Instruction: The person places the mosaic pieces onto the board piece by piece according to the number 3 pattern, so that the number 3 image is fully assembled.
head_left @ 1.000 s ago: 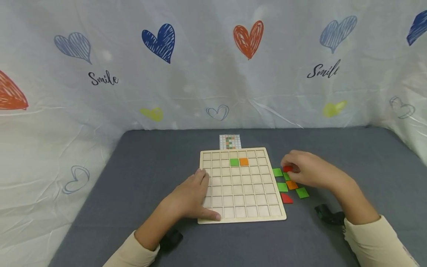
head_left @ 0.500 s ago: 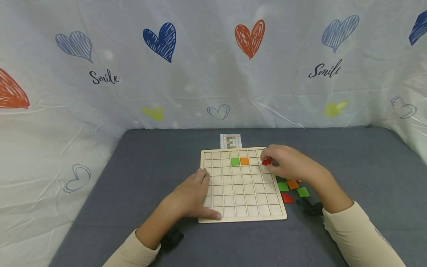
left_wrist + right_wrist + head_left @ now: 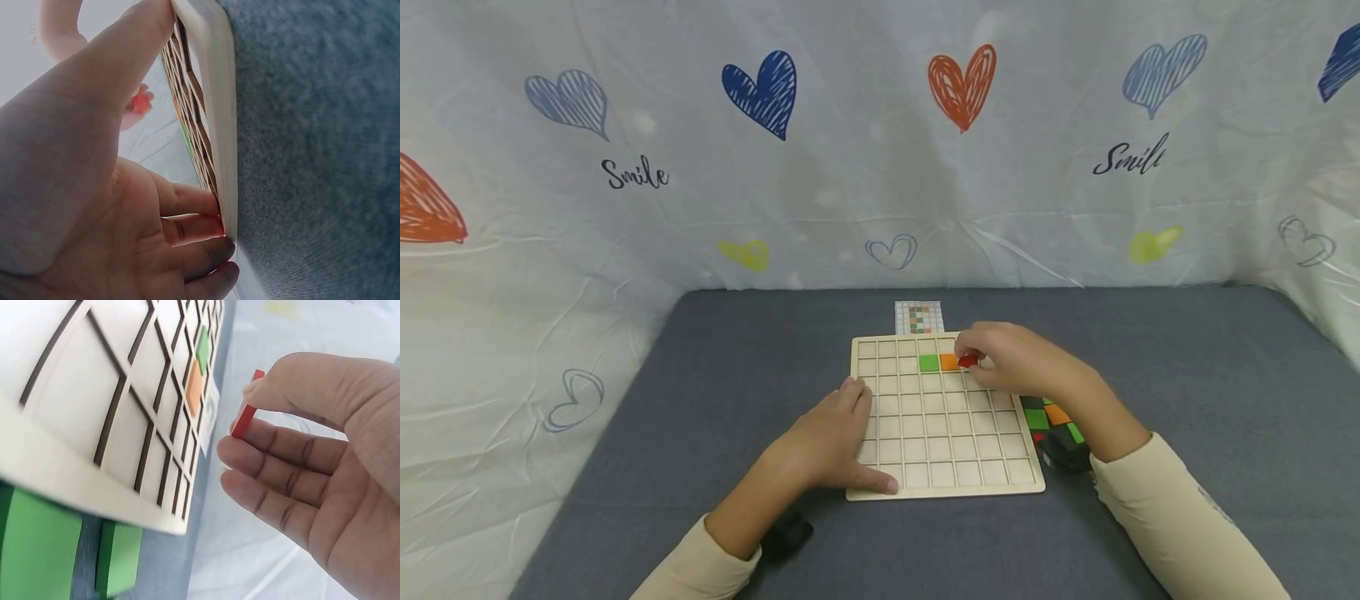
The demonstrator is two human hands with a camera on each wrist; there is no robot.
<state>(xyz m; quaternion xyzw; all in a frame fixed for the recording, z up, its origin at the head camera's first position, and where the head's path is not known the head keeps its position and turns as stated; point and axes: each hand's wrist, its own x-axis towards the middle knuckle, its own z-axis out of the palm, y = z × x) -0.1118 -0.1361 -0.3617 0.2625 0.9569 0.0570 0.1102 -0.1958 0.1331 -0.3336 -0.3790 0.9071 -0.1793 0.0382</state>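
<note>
A: Start at the left. What is the left hand (image 3: 829,446) doing?

B: It lies flat on the near-left part of the wooden grid board (image 3: 940,454), fingers straight and pressing it down, thumb along the near edge. It grasps nothing. The left wrist view shows the fingertips at the board's rim on the grey table cover (image 3: 737,367).

A: And on the board itself?

B: A green tile (image 3: 928,362) and an orange tile (image 3: 948,362) sit side by side in the second row from the far edge. Just beyond the far edge lies a small pattern card (image 3: 918,317).

A: The right hand (image 3: 1011,360)?

B: It pinches a red tile (image 3: 967,361) between thumb and fingers, held just right of the orange tile and, judging from the right wrist view, on edge and clear of the board.

A: So which step is this?

B: I'd judge it the placing step: the red tile is over the row, not yet seated. The next move likely calls for tipping it flat and lowering it squarely into the cell beside the orange one.

A: Room to work?

B: Plenty. Most cells are bare, and the cell ridges are the only edges to catch on. Loose tiles (image 3: 1047,417) lie just off the board's right edge, under the right forearm, beside a dark wrist device.
</note>
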